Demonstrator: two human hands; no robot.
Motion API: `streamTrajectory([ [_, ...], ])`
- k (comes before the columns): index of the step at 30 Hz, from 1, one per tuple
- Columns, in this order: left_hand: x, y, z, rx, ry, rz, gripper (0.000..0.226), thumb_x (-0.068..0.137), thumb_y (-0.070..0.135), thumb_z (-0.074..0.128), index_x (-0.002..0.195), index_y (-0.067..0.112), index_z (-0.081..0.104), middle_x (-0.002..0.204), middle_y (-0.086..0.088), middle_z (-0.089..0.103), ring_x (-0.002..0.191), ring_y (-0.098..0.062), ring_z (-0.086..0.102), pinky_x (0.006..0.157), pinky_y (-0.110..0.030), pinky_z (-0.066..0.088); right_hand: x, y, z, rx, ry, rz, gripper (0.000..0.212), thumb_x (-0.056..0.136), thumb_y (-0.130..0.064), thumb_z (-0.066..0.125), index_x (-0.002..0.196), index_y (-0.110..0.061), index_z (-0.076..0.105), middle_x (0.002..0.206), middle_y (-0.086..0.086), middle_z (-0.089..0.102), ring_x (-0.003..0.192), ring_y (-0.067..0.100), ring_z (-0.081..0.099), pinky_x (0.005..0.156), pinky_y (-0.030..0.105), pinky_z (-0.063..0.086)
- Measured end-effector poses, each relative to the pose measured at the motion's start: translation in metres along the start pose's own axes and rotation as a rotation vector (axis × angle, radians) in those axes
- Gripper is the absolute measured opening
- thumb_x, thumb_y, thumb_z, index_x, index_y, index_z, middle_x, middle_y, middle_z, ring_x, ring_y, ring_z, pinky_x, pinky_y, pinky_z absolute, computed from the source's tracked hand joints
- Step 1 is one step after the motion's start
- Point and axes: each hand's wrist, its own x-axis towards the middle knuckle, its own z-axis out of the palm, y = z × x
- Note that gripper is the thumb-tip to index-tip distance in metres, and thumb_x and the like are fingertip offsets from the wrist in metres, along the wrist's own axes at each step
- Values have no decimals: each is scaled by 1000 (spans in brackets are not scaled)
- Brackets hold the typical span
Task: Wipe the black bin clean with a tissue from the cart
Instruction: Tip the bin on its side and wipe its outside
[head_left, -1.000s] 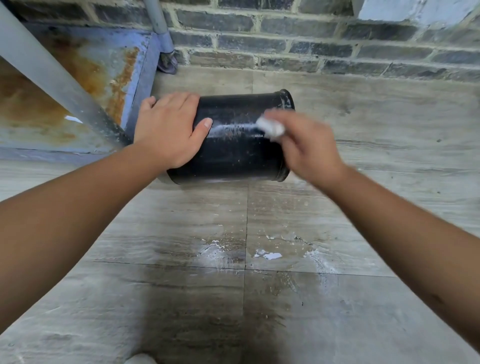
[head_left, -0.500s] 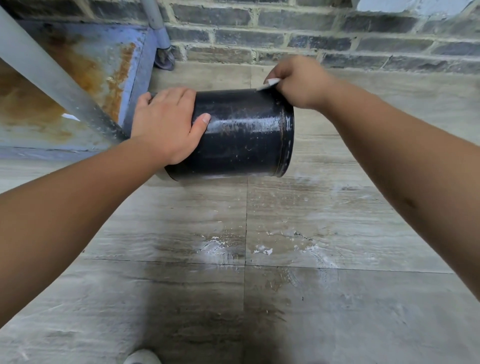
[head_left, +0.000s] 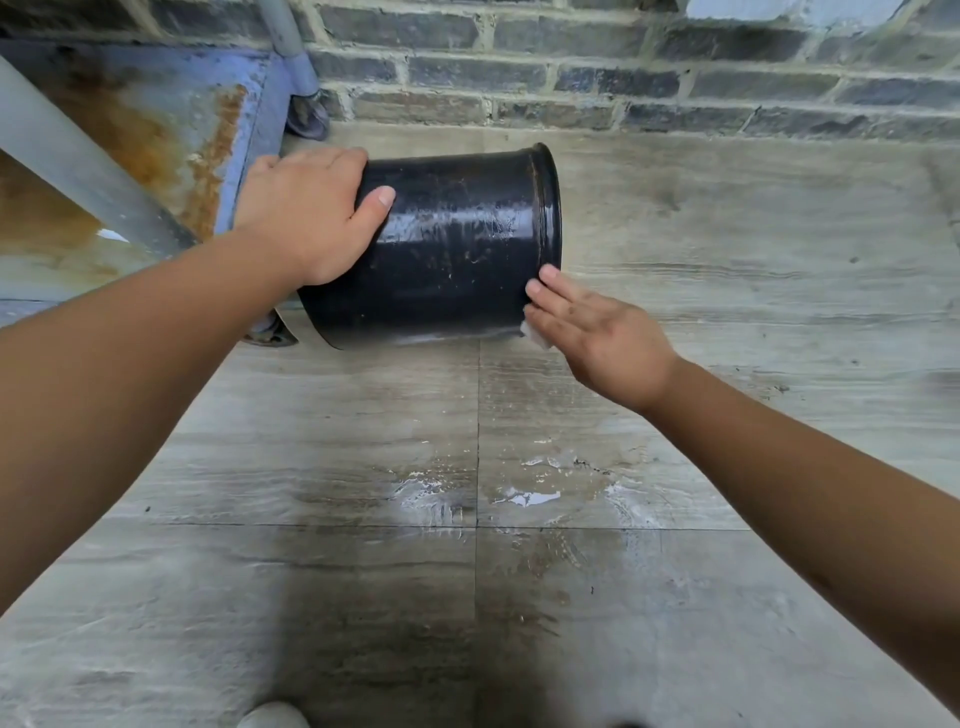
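The black bin (head_left: 457, 249) is held on its side above the tiled floor, its rimmed mouth pointing right and its wall wet and streaked. My left hand (head_left: 311, 213) grips its base end from above, thumb across the wall. My right hand (head_left: 597, 332) presses flat against the bin's lower right edge near the rim. A small white tissue (head_left: 535, 335) shows under its fingers, pinned between hand and bin.
A rusty blue metal cart (head_left: 171, 130) with a grey slanted bar (head_left: 78, 161) stands at the left, one castor (head_left: 306, 119) by the brick wall (head_left: 623, 62). Wet patches (head_left: 524, 496) lie on the grey floor tiles. A white shoe tip (head_left: 272, 717) shows at the bottom.
My right hand with the tissue has swept from the bin's top rim down to its lower right edge. The left hand keeps its hold on the base.
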Motion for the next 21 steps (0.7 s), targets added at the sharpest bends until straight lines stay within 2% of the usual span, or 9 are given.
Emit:
streamTrajectory([
  [2,2,-1,0,-7,-9,-10,63,93,58,19,125,10,45,122,-19,59,111,-39,54,89,-52,38,-10,6,10,-68,-33,-55,42,87,8,48,126,-3,61,139,14,55,133,29,46,99,37,46],
  [4,2,-3,0,-33,4,-28,63,94,57,25,131,9,41,123,-22,58,113,-40,53,92,-52,37,-16,7,18,-85,-85,-97,46,82,12,58,126,-1,60,140,15,53,134,30,46,99,37,47],
  [6,-1,-2,-1,-65,75,-21,59,93,56,33,125,8,45,121,-21,54,112,-40,49,92,-54,38,-25,3,23,-48,-147,-88,51,77,14,65,126,0,60,141,16,53,133,32,46,90,39,53],
  [9,-4,1,-2,-3,146,12,53,95,54,35,115,8,52,112,-20,53,103,-40,48,83,-53,39,-36,-10,20,84,-170,60,54,74,18,65,124,-2,62,144,19,48,133,35,45,73,42,61],
  [11,-8,-1,-4,17,114,31,54,95,55,32,118,10,52,114,-17,56,103,-39,52,85,-53,39,-32,-19,14,185,-114,163,46,81,14,63,124,-1,62,142,23,49,132,38,47,77,48,60],
  [13,-18,-7,-4,6,71,68,55,93,55,32,127,14,45,128,-12,55,115,-36,51,96,-59,36,-21,-25,3,264,3,204,35,89,6,58,123,1,63,134,24,56,125,40,54,90,52,55],
  [16,-36,-14,4,50,43,85,59,95,51,36,145,19,30,153,-10,33,140,-30,31,105,-67,24,12,-27,-17,256,190,168,33,93,1,53,124,2,62,128,20,62,123,37,56,105,47,45],
  [19,-41,-10,3,17,52,2,63,94,54,35,148,22,29,145,-19,35,130,-40,34,100,-63,34,64,-23,-28,202,342,129,32,92,3,57,123,1,64,127,20,63,124,39,55,107,44,43],
  [21,-38,-9,1,19,37,-12,63,95,53,35,149,22,28,144,-18,36,127,-39,35,95,-60,40,97,-16,-28,171,376,174,34,91,6,56,124,1,63,129,20,62,126,40,52,105,46,45],
])
